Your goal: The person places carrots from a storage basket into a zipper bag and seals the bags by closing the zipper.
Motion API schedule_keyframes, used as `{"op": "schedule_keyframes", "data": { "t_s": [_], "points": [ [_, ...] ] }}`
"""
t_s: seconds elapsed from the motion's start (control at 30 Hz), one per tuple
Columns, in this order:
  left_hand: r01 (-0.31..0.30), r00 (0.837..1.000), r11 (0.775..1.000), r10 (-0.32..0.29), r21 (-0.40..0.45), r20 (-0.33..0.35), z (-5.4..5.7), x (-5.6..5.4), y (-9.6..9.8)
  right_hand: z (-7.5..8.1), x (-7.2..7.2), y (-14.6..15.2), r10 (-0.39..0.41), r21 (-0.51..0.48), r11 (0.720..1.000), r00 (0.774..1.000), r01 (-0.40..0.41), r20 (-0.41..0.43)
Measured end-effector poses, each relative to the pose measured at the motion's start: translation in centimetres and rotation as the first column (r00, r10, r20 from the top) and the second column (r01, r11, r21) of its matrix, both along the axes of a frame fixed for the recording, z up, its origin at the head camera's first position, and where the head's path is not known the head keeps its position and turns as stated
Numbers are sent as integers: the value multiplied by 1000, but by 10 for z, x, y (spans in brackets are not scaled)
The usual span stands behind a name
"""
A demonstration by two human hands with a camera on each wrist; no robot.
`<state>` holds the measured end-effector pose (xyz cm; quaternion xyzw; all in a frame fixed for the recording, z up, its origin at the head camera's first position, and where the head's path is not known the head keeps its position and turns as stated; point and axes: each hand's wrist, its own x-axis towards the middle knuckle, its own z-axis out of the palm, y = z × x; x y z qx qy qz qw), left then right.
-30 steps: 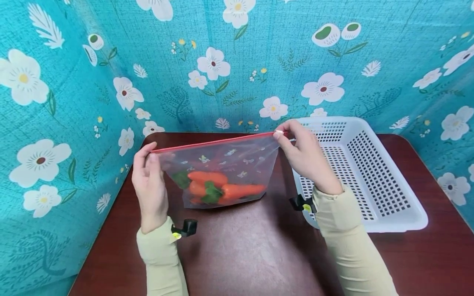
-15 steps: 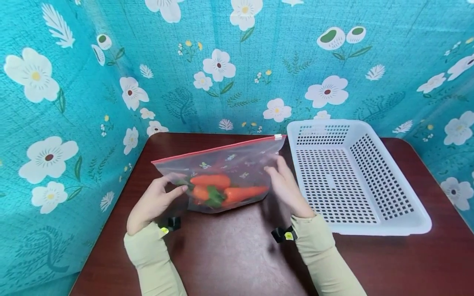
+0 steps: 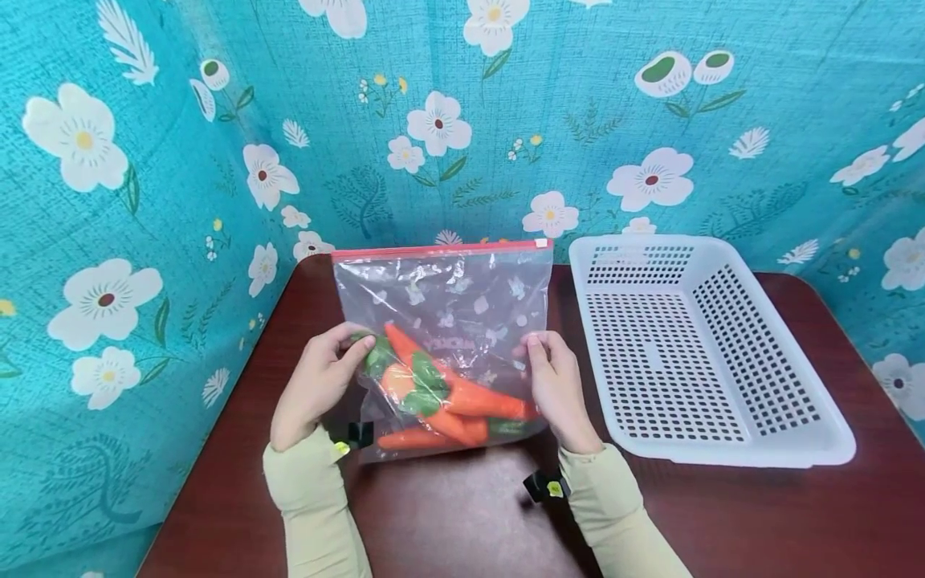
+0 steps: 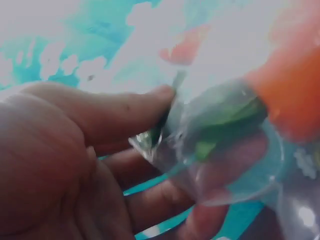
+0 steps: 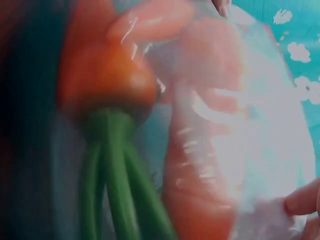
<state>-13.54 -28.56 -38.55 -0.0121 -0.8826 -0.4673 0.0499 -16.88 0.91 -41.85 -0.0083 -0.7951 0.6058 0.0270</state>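
Observation:
A clear zip bag (image 3: 499, 309) with a red top strip (image 3: 433, 251) is held up over the table, its printed face toward me. The white slider (image 3: 541, 243) sits at the strip's right end. Several orange carrots (image 3: 484, 399) with green tops lie jumbled in the lower part. My left hand (image 3: 314, 385) pinches the bag's left side; in the left wrist view the thumb (image 4: 135, 112) presses the film in front, with fingers behind it. My right hand (image 3: 564, 393) pinches the right side, thumb in front. Its other fingers are partly hidden behind the film.
A white perforated plastic basket (image 3: 788, 345) stands on the dark red table (image 3: 462, 514), just right of the bag. Blue flowered cloth (image 3: 506, 120) hangs behind and at both sides.
Both hands have left the top strip and now grip the bag's sides lower down. The bag has been turned upright to face me, and the carrots have shifted inside.

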Motion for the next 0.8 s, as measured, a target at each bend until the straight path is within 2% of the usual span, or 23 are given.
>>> {"op": "schedule_keyframes", "data": {
  "t_s": [0.17,0.27,0.33,0.4,0.47,0.6,0.63,0.67,0.73,0.8],
  "points": [
    [14,999,1000,-13,-18,47,-14,-16,17,-15,-3,7,-38,-49,998,988,46,153],
    [18,992,997,-7,-80,126,-26,-25,23,-23,-5,12,-35,-37,998,976,44,213],
    [19,981,991,6,-129,194,-32,-28,24,-28,-5,15,-31,-13,999,971,35,237],
    [25,963,986,21,-165,269,-36,-28,22,-32,-3,19,-13,-15,1000,963,18,268],
    [34,936,984,30,-175,350,-39,-27,19,-34,0,22,-2,-7,1000,956,4,294],
    [69,878,990,-1,-125,478,-41,-23,15,-38,7,27,0,27,1000,949,-9,315],
    [82,872,990,-16,-113,489,-42,-22,15,-39,9,28,-2,28,1000,949,-7,315],
    [89,870,991,-30,-98,493,-44,-21,15,-40,10,30,-3,20,1000,948,-4,319],
    [106,876,992,-58,-75,478,-46,-21,16,-41,12,31,-4,1,1000,947,4,322],
    [122,892,989,-74,-80,446,-47,-22,16,-41,14,31,-6,2,1000,953,5,304]
  ]
}}
